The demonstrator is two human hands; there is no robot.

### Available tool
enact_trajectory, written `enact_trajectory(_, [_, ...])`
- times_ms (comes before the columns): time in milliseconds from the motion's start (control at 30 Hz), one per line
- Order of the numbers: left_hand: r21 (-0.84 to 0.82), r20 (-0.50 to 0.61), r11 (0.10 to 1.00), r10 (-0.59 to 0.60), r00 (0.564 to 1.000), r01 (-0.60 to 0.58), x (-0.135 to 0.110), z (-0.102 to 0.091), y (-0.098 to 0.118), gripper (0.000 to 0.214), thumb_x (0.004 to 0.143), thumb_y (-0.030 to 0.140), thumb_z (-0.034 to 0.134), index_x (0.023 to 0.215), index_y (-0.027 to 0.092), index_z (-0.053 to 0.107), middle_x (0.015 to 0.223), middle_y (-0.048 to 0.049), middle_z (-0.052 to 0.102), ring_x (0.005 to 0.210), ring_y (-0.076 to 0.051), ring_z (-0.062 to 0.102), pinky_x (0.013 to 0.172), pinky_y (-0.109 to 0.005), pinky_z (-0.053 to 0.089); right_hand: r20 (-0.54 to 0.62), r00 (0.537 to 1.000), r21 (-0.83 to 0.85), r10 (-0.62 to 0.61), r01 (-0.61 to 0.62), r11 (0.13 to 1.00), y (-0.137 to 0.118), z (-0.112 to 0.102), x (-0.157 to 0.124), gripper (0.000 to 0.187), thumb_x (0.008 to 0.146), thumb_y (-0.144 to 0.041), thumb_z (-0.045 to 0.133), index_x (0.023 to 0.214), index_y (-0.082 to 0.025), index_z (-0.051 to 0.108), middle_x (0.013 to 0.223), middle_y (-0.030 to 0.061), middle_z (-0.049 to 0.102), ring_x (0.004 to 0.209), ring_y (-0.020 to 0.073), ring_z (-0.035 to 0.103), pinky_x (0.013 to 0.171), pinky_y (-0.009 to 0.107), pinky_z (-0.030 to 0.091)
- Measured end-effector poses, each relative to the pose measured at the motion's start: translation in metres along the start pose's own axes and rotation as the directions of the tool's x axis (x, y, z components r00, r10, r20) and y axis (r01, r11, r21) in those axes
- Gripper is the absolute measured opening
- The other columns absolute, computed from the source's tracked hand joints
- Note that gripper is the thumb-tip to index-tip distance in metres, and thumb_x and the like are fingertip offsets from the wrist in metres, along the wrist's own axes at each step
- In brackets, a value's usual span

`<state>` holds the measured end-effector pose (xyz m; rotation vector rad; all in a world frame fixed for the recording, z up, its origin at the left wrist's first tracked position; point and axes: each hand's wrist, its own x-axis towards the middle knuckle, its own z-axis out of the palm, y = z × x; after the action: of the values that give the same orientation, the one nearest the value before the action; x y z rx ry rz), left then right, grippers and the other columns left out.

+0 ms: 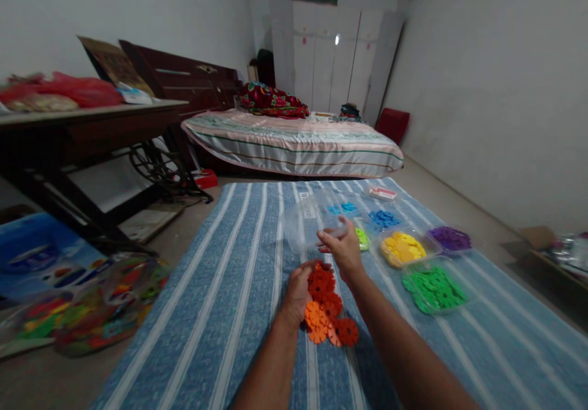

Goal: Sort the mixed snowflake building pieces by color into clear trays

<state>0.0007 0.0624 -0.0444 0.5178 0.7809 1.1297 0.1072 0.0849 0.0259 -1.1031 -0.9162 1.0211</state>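
A pile of orange and red plastic discs (328,318) lies on the blue striped mat (229,312) in front of me. My left hand (298,290) rests on the left side of the pile, fingers curled around some discs. My right hand (342,247) is raised just above the pile and grips the rim of an empty clear plastic tub (310,220), which is tilted up off the mat.
Clear tubs of sorted discs sit to the right: yellow (403,248), green (432,287), purple (450,238), blue (383,218). A bag of mixed coloured pieces (101,312) lies left of the mat. A bed (294,140) stands beyond, a dark table (82,128) at left.
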Motion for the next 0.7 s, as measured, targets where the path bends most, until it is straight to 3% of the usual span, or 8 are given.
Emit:
enact_trajectory(67, [-0.002, 0.007, 1.0, 0.006, 1.0, -0.006, 0.0, 0.001, 0.0, 0.02, 0.067, 0.028, 0.073, 0.079, 0.012, 0.068, 0.067, -0.0049, 0.072, 0.067, -0.021, 0.07, 0.065, -0.03, 0.054, 0.053, 0.991, 0.136, 0.126, -0.132, 0.982, 0.008, 0.019, 0.016, 0.088, 0.059, -0.04, 0.082, 0.129, -0.02, 0.034, 0.084, -0.0013, 0.063, 0.055, 0.0144, 0.066, 0.052, 0.026, 0.057])
enact_trajectory(167, [0.006, 0.001, 1.0, 0.006, 1.0, -0.006, -0.002, 0.003, 0.002, 0.024, 0.067, 0.028, 0.072, 0.086, 0.014, 0.067, 0.071, -0.0045, 0.073, 0.071, -0.022, 0.071, 0.066, -0.031, 0.054, 0.111, 0.938, 0.238, 0.328, -0.346, 0.908, 0.021, 0.046, 0.035, 0.087, 0.064, -0.037, 0.082, 0.132, -0.017, 0.031, 0.084, 0.0017, 0.063, 0.055, 0.0157, 0.068, 0.049, 0.025, 0.056])
enact_trajectory(233, [0.035, -0.019, 0.999, 0.006, 1.0, -0.005, -0.004, 0.005, 0.004, 0.026, 0.067, 0.029, 0.072, 0.089, 0.016, 0.067, 0.073, -0.0044, 0.073, 0.073, -0.024, 0.072, 0.066, -0.033, 0.054, 0.122, 0.913, 0.188, 0.389, -0.406, 0.894, 0.028, 0.058, 0.043, 0.084, 0.068, -0.038, 0.08, 0.133, -0.017, 0.031, 0.084, 0.0028, 0.064, 0.056, 0.0169, 0.068, 0.046, 0.026, 0.056])
enact_trajectory(333, [0.098, -0.029, 0.995, -0.002, 1.0, 0.005, -0.005, 0.006, 0.004, 0.027, 0.067, 0.031, 0.072, 0.09, 0.018, 0.068, 0.073, -0.0044, 0.073, 0.074, -0.026, 0.072, 0.066, -0.034, 0.054, 0.061, 0.917, 0.053, 0.394, -0.398, 0.916, 0.037, 0.062, 0.046, 0.078, 0.068, -0.037, 0.079, 0.131, -0.019, 0.037, 0.08, -0.0004, 0.062, 0.048, 0.0147, 0.063, 0.037, 0.025, 0.051])
enact_trajectory(433, [0.126, -0.02, 0.992, 0.007, 1.0, -0.004, -0.002, 0.004, 0.001, 0.026, 0.065, 0.031, 0.073, 0.088, 0.02, 0.068, 0.071, -0.0035, 0.073, 0.076, -0.027, 0.072, 0.064, -0.034, 0.054, 0.01, 0.963, -0.022, 0.271, -0.271, 0.962, 0.043, 0.049, 0.04, 0.064, 0.065, -0.035, 0.078, 0.12, -0.02, 0.049, 0.073, -0.0046, 0.059, 0.047, 0.0114, 0.059, 0.035, 0.019, 0.045])
enact_trajectory(533, [0.102, -0.004, 0.995, 0.018, 1.0, -0.017, 0.0, 0.004, 0.0, 0.025, 0.064, 0.03, 0.074, 0.086, 0.021, 0.067, 0.071, -0.0023, 0.073, 0.078, -0.026, 0.072, 0.065, -0.033, 0.054, 0.004, 0.994, -0.066, 0.113, -0.112, 0.992, 0.043, 0.025, 0.026, 0.04, 0.065, -0.039, 0.073, 0.096, -0.017, 0.06, 0.066, -0.0043, 0.059, 0.052, 0.0113, 0.06, 0.04, 0.017, 0.044])
enact_trajectory(700, [0.115, 0.007, 0.993, -0.025, 1.0, 0.024, -0.001, 0.007, 0.003, 0.027, 0.062, 0.03, 0.076, 0.084, 0.018, 0.066, 0.077, -0.0035, 0.074, 0.081, -0.025, 0.071, 0.068, -0.031, 0.054, -0.058, 0.988, 0.024, 0.14, -0.139, 0.99, 0.039, -0.024, -0.006, 0.037, 0.064, -0.049, 0.071, 0.079, -0.017, 0.062, 0.062, -0.0024, 0.061, 0.05, 0.0126, 0.06, 0.04, 0.019, 0.041])
